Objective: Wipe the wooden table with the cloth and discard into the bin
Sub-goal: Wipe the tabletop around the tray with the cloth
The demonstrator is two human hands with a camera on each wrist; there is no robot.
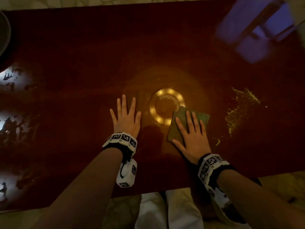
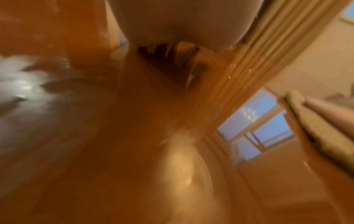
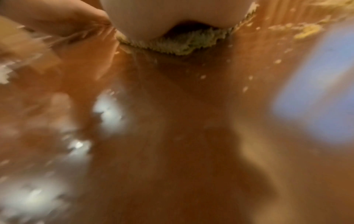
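A dark glossy wooden table (image 1: 82,47) fills the head view. My right hand (image 1: 192,129) lies flat with straight fingers on a folded green-grey cloth (image 1: 179,123), pressing it to the table near the front edge. The cloth's frayed edge (image 3: 180,44) shows under my palm in the right wrist view. My left hand (image 1: 126,115) rests flat on the bare wood to the left of the cloth, fingers spread, holding nothing. A yellow powdery spill (image 1: 239,109) lies to the right of the cloth. No bin is in view.
A round lamp reflection (image 1: 166,108) glows on the wood between my hands. A window reflection (image 1: 257,28) shines at the far right. Bright reflections (image 1: 14,78) run along the left side. A dark rounded object (image 1: 4,30) sits at the far left edge.
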